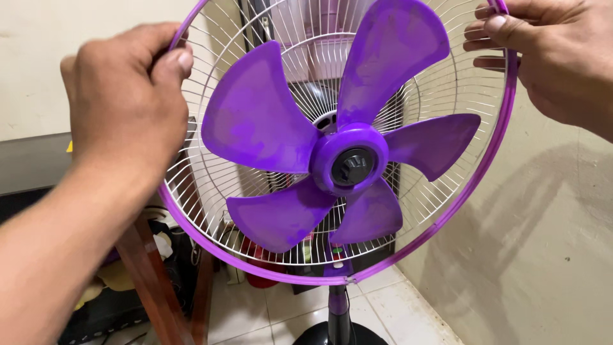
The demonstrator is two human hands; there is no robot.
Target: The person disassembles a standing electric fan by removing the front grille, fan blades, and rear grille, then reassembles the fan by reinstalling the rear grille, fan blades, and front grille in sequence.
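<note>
A standing fan fills the head view, with dusty purple blades [268,121] on a purple hub that carries a black cap [352,167]. Behind the blades is a white wire rear guard [440,89] edged by a purple rim [472,185]; no front guard covers the blades. My left hand [128,96] grips the rim at its upper left, thumb over the front edge. At the upper right my right hand [549,51] pinches the rim between thumb and fingers. The fan's pole [338,313] drops to a dark base.
A beige wall [543,243] stands close behind and to the right of the fan. A dark tabletop [32,166] with a reddish wooden leg [150,281] is at the left, with clutter and a red object beneath. The floor is white tile [287,306].
</note>
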